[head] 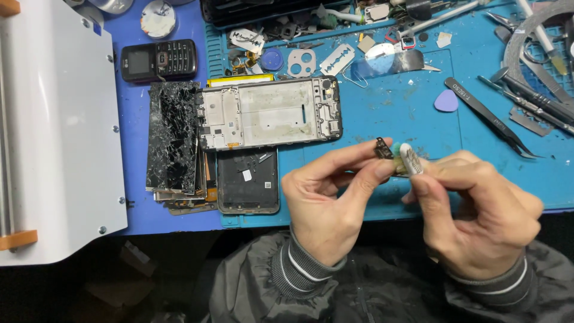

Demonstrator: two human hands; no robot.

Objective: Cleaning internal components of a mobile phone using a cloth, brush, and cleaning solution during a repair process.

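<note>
My left hand (327,197) pinches a small dark phone part (383,148) between thumb and forefinger, just above the blue work mat (388,113). My right hand (475,212) grips a small brush with a white head (410,159), its bristles pressed against that part. Both hands are close together at the front of the mat. Behind them lies a bare silver phone frame (269,112) with its screen removed.
A shattered black screen (173,134) and stacked phone panels (248,181) lie left of the hands. A black keypad phone (159,60) sits at the back, black tweezers (487,116) and a purple pick (446,101) to the right, a white machine (60,125) at far left.
</note>
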